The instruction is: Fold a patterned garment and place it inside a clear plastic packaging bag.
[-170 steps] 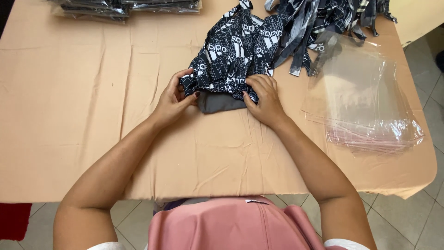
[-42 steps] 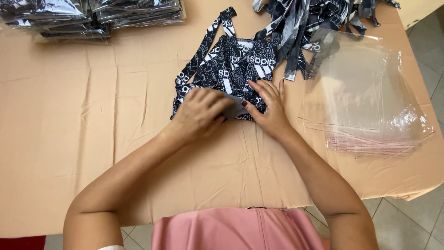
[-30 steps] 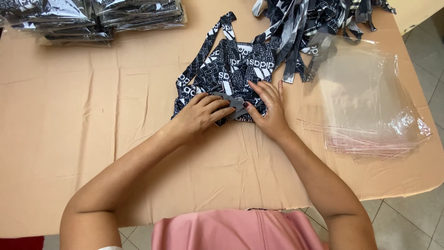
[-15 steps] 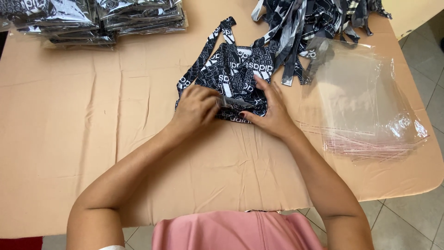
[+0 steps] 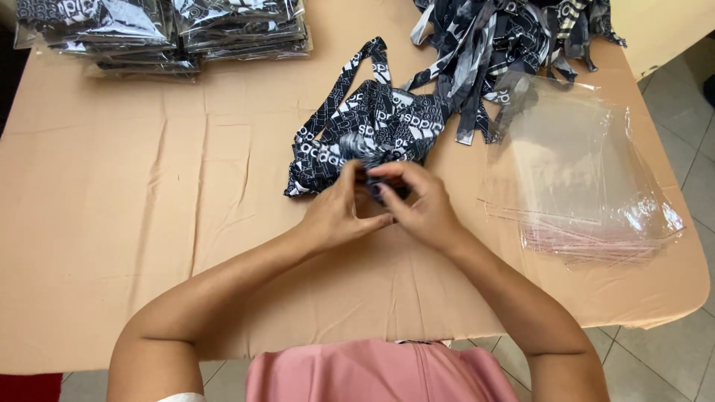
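Nearest the camera is a pink top (image 5: 372, 372), and from either side of it two bare forearms reach forward over the tan cloth (image 5: 149, 223) that covers the table. The left hand (image 5: 339, 216) and the right hand (image 5: 421, 208) meet at the middle of the cloth, fingertips touching each other. Both hands pinch the near edge of a black-and-white garment (image 5: 372, 126), with fingers curled tight around a bunched fold of it; the left thumb lies on top, and the right fingers press in from the other side. The fold itself is mostly hidden between the fingers.

Just beyond the grip the garment lies spread flat on the cloth, its straps running away from the hands toward the far edge. To the right of the grip, well apart from the right hand, a stack of clear bags (image 5: 588, 186) lies flat with its pink-edged openings toward the near side. Beyond the garment and a little right of the grip sits a heap (image 5: 514, 37) of the same printed garments, its strips hanging over the nearest bag. Far to the left of the grip, at the far corner, are piles of bagged garments (image 5: 164, 33).
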